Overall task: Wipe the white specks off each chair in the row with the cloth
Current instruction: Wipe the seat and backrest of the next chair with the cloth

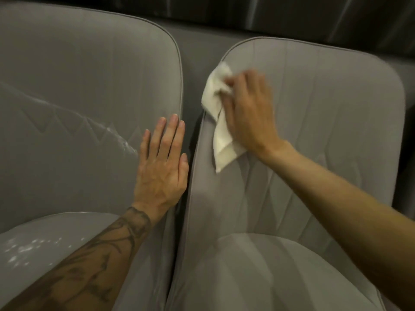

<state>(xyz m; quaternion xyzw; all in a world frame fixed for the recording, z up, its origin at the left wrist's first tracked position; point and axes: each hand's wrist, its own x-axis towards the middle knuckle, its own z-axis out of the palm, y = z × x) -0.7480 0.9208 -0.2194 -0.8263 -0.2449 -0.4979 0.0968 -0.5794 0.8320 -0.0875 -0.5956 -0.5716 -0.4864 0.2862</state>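
Gripping the cloth (pixel 219 131) in your right hand (pixel 247 113), fingers curled round its bunched top, you press it to the right chair (pixel 325 108) back, near its edge. Spread it flatter under your palm and wipe in overlapping strokes. Your left hand (pixel 162 162) lies flat, fingers straight, holding nothing, on the left chair (pixel 89 75); a white streak (pixel 116 136) runs just left of it, with white specks (pixel 27 248) on the seat below-left.

A dark backdrop (pixel 280 16) with faint vertical, glossy streaks runs across the top. Below it lies a plain grey upholstered surface (pixel 197 48). The light is dim and warm.
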